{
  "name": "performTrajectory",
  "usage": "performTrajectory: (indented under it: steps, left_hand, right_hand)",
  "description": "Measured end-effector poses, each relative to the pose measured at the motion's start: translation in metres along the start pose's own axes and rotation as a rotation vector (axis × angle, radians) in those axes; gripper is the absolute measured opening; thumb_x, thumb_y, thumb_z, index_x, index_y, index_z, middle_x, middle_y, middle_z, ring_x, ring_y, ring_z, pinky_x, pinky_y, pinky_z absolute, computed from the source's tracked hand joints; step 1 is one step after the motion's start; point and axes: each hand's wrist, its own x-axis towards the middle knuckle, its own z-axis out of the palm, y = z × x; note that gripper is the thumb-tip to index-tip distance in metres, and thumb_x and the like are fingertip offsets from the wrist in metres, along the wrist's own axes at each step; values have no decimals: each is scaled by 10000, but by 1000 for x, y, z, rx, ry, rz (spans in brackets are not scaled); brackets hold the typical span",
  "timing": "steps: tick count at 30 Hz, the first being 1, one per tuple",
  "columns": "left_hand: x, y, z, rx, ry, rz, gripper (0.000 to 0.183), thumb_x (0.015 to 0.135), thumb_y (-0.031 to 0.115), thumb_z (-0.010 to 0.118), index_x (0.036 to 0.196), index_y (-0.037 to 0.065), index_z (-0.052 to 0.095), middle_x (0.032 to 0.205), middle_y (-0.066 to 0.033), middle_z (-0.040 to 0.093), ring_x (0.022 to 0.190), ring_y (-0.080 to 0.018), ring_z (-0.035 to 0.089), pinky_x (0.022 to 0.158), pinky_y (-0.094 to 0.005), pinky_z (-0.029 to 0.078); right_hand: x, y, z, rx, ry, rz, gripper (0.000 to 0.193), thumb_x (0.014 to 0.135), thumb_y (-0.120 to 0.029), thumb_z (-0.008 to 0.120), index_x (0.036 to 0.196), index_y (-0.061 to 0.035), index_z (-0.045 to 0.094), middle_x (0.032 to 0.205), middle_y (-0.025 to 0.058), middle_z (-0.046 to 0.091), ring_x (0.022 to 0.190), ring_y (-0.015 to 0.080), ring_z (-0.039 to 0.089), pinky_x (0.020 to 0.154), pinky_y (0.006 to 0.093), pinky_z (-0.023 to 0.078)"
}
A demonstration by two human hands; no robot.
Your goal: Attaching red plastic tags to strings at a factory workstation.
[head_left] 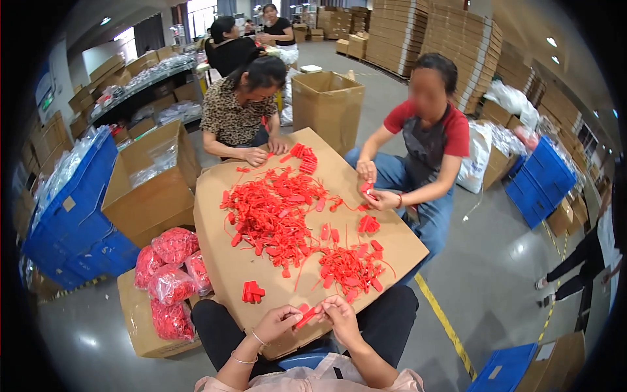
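Note:
At the near edge of the cardboard-topped table (219,196), my left hand (277,323) pinches one end of a flat red plastic tag (305,318). The fingers of my right hand (340,319) are closed at the tag's other end. A small stack of red tags (253,292) lies beyond my left hand. Ahead of my right hand is a loose pile of red tags with thin tails (353,269). A larger tangled heap of the same tags (273,212) covers the middle of the table.
Two people sit at the table, handling red tags: one in a patterned top (230,121), one in red sleeves (431,140). Bagged red pieces (172,284) sit on a carton to my left. Cartons (153,186), blue crates (78,215) and a tall box (326,108) stand around.

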Motion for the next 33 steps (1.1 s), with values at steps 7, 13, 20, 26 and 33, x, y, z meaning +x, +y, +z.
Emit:
performTrajectory:
  steps: [7, 13, 20, 26, 33]
  left_hand:
    - [6, -30, -10, 75, 3, 116, 112, 837, 139, 594, 860, 32, 620, 741, 25, 595, 615, -35, 511, 553, -179, 409]
    - [5, -36, -16, 113, 33, -23, 140, 824, 145, 606, 804, 7, 619, 650, -11, 570, 560, -60, 505, 543, -223, 421]
    - [1, -40, -14, -472, 58, -210, 174, 848, 178, 570, 831, 11, 614, 675, -36, 594, 514, -87, 530, 492, -211, 428]
    - [6, -62, 0, -511, 69, -197, 182, 853, 162, 560, 914, -3, 610, 760, -66, 626, 622, -106, 585, 582, -217, 480]
    - [0, -45, 8, -324, -41, -134, 170, 841, 151, 587, 936, 19, 636, 728, -10, 613, 591, -47, 535, 516, -160, 408]
  right_hand:
    - [2, 4, -2, -144, 7, -65, 63, 894, -84, 482, 894, -21, 483, 812, 88, 601, 682, 112, 575, 629, 235, 473]
    - [5, 2, -7, -166, 18, -90, 49, 893, -66, 480, 889, -17, 476, 802, 84, 596, 686, 117, 577, 623, 225, 472]
    - [-6, 3, 0, -731, -76, -163, 83, 863, -56, 512, 929, -11, 533, 805, 68, 588, 694, 117, 569, 640, 238, 466]
    - [-11, 1, 13, -631, -415, 68, 121, 866, -12, 488, 966, 11, 551, 873, 69, 603, 773, 114, 601, 700, 230, 486]
    - [7, 12, -7, -297, -321, 149, 77, 879, -19, 486, 945, 20, 493, 897, 116, 602, 808, 163, 622, 711, 268, 508]
